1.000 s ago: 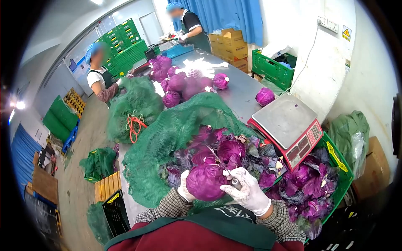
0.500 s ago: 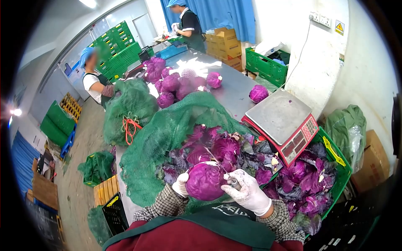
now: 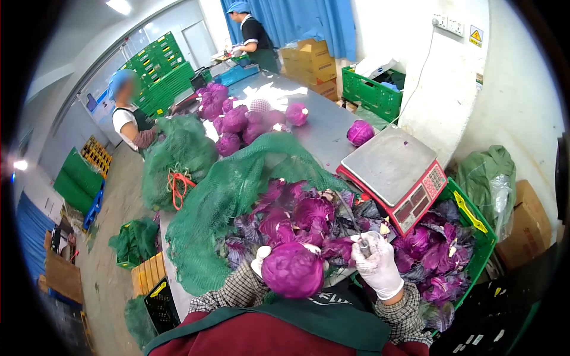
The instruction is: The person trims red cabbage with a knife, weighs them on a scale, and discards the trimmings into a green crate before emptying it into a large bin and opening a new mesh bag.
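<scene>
A purple cabbage head (image 3: 292, 270) sits close to my apron, with my white-gloved left hand (image 3: 259, 261) holding its left side. My right hand (image 3: 380, 267), also gloved, is closed around the grey handle of a knife (image 3: 363, 244). Its thin blade points up and away over the leaves and is hard to make out. Between the cabbage and my right hand is a loose purple leaf (image 3: 337, 250). Beyond my hands, trimmed cabbage leaves (image 3: 312, 216) are heaped on a green mesh sack (image 3: 205, 237).
A red scale (image 3: 392, 172) stands right, above a green crate (image 3: 484, 252) of leaves. Several cabbages (image 3: 234, 118) lie farther up the metal table (image 3: 323, 133). A full mesh sack (image 3: 178, 145) rests left. Two co-workers stand beyond, one person (image 3: 133, 121) left, another (image 3: 255, 38) at the back.
My right hand has moved right, away from the cabbage, with the knife. The cabbage has turned and shifted slightly down in my left hand. The view has shifted a little.
</scene>
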`<state>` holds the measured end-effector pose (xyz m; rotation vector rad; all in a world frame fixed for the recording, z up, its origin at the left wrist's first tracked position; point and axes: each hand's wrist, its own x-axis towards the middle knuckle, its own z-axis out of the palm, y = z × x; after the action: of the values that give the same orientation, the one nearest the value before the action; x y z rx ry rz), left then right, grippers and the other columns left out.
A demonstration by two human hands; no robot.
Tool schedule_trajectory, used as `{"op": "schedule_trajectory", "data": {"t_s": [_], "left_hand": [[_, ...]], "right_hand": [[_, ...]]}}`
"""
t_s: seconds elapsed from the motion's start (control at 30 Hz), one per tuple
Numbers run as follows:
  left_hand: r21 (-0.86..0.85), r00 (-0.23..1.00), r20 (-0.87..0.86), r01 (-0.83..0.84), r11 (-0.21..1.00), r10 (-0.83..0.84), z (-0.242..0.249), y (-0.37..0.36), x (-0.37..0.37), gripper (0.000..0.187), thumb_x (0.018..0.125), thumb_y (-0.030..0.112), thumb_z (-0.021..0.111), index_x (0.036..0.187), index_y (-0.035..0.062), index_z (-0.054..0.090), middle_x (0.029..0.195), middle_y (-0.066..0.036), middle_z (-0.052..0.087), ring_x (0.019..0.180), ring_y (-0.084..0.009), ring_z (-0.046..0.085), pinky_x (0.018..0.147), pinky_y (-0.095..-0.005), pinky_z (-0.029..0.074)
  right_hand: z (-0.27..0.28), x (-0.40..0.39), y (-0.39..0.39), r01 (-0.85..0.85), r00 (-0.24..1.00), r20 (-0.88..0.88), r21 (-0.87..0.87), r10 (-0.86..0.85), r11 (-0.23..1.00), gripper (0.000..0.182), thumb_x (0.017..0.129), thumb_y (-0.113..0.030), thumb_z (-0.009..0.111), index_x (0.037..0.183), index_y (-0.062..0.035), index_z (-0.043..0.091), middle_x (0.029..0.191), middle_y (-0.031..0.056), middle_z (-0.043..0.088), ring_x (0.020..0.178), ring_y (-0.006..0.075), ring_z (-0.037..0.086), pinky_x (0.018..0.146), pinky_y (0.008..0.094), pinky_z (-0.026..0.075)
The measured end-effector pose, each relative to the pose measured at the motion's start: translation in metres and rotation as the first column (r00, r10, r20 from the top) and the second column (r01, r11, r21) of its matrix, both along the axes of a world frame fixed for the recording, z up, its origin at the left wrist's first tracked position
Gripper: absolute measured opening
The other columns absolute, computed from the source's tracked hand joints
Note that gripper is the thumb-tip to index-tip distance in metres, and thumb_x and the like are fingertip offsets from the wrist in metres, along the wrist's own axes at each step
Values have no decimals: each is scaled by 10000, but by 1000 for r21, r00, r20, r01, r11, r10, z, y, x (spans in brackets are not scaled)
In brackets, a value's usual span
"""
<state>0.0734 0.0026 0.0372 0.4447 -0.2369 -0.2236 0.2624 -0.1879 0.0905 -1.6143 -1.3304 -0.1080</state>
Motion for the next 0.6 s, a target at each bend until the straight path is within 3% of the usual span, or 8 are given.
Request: {"op": "schedule_trajectory", "data": {"t_s": [0.07,0.17,0.27,0.3,0.33,0.4,0.53,0.6], "left_hand": [[-138,939,261,267,954,-225,-9,-20,39,817,818,433,656,1392,-30,305,1334,-258,431,1211,-379,486,1005,-455,434],[-62,953,242,203,977,-183,34,-25,71,613,904,381,560,1282,-86,436,1208,-252,535,1096,-379,566,919,-459,492],[611,926,31,-315,726,376,38,-10,102,709,826,404,648,1340,-21,409,1312,-195,505,1214,-320,511,1060,-438,382],[21,963,-127,-237,971,237,67,-11,122,655,846,344,640,1350,-3,408,1331,-166,512,1226,-286,505,1070,-409,376],[398,889,6,-423,814,459,49,4,156,647,854,329,638,1351,-12,405,1340,-150,496,1226,-254,498,1062,-393,381],[729,671,252,-606,319,697,23,21,218,731,756,312,768,1326,-4,436,1275,-137,516,1175,-234,511,1042,-373,388],[661,406,746,-548,-513,527,26,15,288,1013,601,327,873,1379,-12,321,1368,-176,396,1243,-268,444,1049,-400,373],[670,526,735,-464,-580,428,18,21,303,1116,599,416,848,1430,-12,238,1433,-234,274,1338,-326,323,1109,-407,286]], "right_hand": [[-29,20,-10,174,979,-115,36,-169,984,117,818,2,608,930,-11,579,842,158,600,718,328,612,619,371,519],[-36,43,-58,418,894,-164,-30,-417,908,148,843,-11,608,987,5,577,859,141,619,730,277,622,647,331,512],[-59,51,-117,522,704,-516,-91,-488,848,273,862,-66,640,1106,24,556,898,72,605,775,137,577,679,275,481],[-66,50,-136,605,752,-276,-71,-599,793,296,861,-77,648,1121,29,550,903,69,591,766,130,559,680,269,475],[-73,44,-151,635,742,-210,-87,-637,768,313,861,-86,653,1130,34,545,909,72,582,767,128,551,684,267,472],[-74,28,-169,650,692,-287,-150,-662,745,289,867,-84,639,1126,14,558,917,83,577,754,135,555,661,274,471],[-83,3,-181,610,484,-649,-231,-587,758,239,901,-101,608,1118,-6,575,808,37,585,662,81,548,575,223,439],[-106,3,-178,606,539,-654,-138,-531,784,256,905,-110,611,1132,-2,568,739,10,582,609,71,537,543,207,421]]}}
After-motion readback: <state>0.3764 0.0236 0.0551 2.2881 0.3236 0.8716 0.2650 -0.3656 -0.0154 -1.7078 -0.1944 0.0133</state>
